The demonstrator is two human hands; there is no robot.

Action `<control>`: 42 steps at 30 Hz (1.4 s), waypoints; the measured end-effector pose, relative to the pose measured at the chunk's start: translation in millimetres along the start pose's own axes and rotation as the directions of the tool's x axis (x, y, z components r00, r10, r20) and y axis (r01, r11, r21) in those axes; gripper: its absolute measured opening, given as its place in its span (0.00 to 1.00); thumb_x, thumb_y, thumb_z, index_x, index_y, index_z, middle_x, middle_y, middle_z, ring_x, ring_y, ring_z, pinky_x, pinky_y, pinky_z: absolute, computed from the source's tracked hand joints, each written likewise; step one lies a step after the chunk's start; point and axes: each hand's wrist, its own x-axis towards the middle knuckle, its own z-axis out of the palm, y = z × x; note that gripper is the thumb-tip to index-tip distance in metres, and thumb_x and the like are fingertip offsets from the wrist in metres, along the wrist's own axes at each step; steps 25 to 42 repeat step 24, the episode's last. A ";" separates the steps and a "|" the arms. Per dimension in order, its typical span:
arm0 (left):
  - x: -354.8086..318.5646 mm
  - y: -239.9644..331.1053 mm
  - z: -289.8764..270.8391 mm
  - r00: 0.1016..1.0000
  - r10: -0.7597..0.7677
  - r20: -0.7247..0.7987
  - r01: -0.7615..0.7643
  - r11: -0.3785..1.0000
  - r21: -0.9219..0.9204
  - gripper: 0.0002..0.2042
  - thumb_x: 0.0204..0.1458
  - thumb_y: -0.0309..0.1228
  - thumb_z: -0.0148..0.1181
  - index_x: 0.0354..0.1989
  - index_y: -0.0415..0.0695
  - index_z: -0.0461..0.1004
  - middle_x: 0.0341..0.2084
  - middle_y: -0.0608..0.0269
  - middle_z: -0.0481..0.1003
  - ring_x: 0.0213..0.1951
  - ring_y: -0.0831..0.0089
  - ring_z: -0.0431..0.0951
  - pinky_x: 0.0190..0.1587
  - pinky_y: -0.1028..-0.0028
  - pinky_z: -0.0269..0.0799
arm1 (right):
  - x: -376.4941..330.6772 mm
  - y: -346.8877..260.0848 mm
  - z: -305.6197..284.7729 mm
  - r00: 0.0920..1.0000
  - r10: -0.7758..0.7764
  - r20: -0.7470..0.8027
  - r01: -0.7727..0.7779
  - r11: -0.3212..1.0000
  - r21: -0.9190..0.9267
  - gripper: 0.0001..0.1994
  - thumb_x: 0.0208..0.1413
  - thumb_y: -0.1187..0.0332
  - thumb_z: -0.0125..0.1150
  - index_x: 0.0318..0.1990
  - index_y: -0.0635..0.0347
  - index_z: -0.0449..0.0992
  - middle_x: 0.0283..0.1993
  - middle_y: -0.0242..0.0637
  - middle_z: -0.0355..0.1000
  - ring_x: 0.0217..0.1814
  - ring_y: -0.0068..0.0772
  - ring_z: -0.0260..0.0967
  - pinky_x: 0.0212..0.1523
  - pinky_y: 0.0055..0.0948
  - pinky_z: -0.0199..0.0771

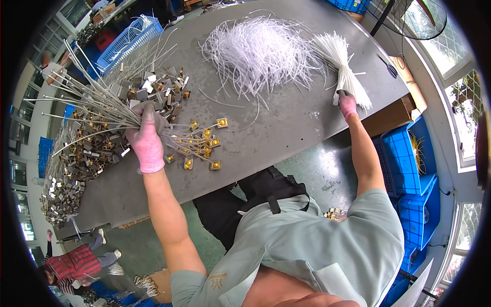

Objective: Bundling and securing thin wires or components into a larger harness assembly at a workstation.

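My left hand (148,130), in a pink and grey glove, is wrapped round a bundle of thin wires (97,105). Their long ends fan out to the upper left. On the other side of my fist hang several small square metal pieces with gold-coloured middles (207,143). At the right of the table, my right hand (347,104), gloved alike, is closed at the near left edge of a sheaf of white plastic strands (348,77). The sheaf narrows in the middle and flares at both ends. How many strands my fingers hold is hidden.
A loose heap of white strands (263,53) lies mid-table. Piles of wired metal pieces (94,148) cover the table's left side. Scissors (391,69) lie far right. Blue crates (409,153) stand beside the table, a fan (422,18) behind. Another person (76,263) is at lower left.
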 end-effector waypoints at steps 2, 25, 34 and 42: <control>-0.9 -0.3 -0.7 1.000 -0.004 0.003 0.004 1.000 -0.005 0.07 0.57 0.29 0.55 0.35 0.37 0.71 0.12 0.74 0.57 0.14 0.84 0.51 0.19 0.77 0.52 | -4.7 -2.7 1.4 0.999 0.040 0.003 -0.040 0.999 0.024 0.16 0.59 0.60 0.54 0.46 0.62 0.77 0.22 0.31 0.70 0.16 0.26 0.67 0.17 0.26 0.67; -0.7 -1.4 11.9 0.993 -0.012 0.115 -0.011 0.981 0.196 0.10 0.55 0.32 0.60 0.39 0.37 0.73 0.15 0.71 0.65 0.16 0.82 0.61 0.21 0.79 0.55 | -143.3 -320.7 71.6 0.366 -0.572 0.734 0.864 0.502 -0.040 0.16 0.57 0.55 0.55 0.45 0.56 0.76 0.39 0.50 0.75 0.41 0.47 0.74 0.47 0.38 0.71; -0.7 -1.4 11.9 0.993 -0.012 0.115 -0.011 0.981 0.196 0.10 0.55 0.32 0.60 0.39 0.37 0.73 0.15 0.71 0.65 0.16 0.82 0.61 0.21 0.79 0.55 | -143.3 -320.7 71.6 0.366 -0.572 0.734 0.864 0.502 -0.040 0.16 0.57 0.55 0.55 0.45 0.56 0.76 0.39 0.50 0.75 0.41 0.47 0.74 0.47 0.38 0.71; -0.7 -1.4 11.9 0.993 -0.012 0.115 -0.011 0.981 0.196 0.10 0.55 0.32 0.60 0.39 0.37 0.73 0.15 0.71 0.65 0.16 0.82 0.61 0.21 0.79 0.55 | -143.3 -320.7 71.6 0.366 -0.572 0.734 0.864 0.502 -0.040 0.16 0.57 0.55 0.55 0.45 0.56 0.76 0.39 0.50 0.75 0.41 0.47 0.74 0.47 0.38 0.71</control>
